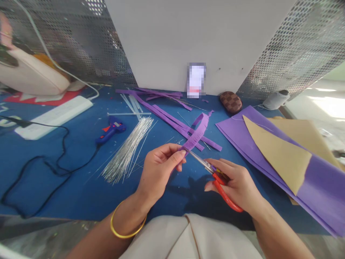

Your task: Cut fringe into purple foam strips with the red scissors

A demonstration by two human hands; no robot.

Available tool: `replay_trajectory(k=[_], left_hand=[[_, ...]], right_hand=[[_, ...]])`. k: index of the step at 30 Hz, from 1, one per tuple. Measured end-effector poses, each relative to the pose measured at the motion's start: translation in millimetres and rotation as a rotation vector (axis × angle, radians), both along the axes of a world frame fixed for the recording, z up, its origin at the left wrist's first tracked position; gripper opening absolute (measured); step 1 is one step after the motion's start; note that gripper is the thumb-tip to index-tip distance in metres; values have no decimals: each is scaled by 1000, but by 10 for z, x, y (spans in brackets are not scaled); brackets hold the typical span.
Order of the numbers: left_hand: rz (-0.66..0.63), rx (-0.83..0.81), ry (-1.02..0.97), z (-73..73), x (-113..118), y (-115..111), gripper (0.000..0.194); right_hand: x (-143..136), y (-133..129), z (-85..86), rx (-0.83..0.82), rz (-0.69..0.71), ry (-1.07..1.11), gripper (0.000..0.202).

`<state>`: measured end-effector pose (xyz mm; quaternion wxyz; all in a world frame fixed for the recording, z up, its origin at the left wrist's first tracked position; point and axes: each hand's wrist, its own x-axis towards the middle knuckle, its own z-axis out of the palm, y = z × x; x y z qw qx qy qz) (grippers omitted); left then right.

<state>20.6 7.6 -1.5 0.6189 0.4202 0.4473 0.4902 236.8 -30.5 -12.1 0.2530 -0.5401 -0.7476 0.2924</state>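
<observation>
My left hand (161,165) pinches the near end of a purple crepe paper strip (198,132), which curls up and away from my fingers with small cuts along its edge. My right hand (234,181) is wrapped around the red handles of a pair of scissors (205,164). The blade tips meet the strip right beside my left thumb. Beyond my hands, more purple strips (168,117) lie across the blue table (126,201). Left of my left hand rests a bundle of thin silvery wires (129,153).
A blue glue gun (111,130), its black cord and a white power strip (55,117) lie on the left. Purple sheets (258,158) with tan paper (280,154) cover the right side. A phone (196,81), checkered case (231,102) and thread spool (276,100) stand at the back.
</observation>
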Motion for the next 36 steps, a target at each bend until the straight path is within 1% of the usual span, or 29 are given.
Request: replay_trajectory(k=[9,17,24,36], left_hand=[[-1,-3,-10,6,4,-2,9],[6,13,76,30,-5,2,11],[37,25,67,15,8,0,8],[21,38,128,31,12,0,9]], right_hand=[[-7,1,6,-2,-16,-5,50],[-5,1,6,18,-19,-15,52],[-27,3,3,0,-28,-46,59],[-21,-2,10,-4,-31,-34,55]])
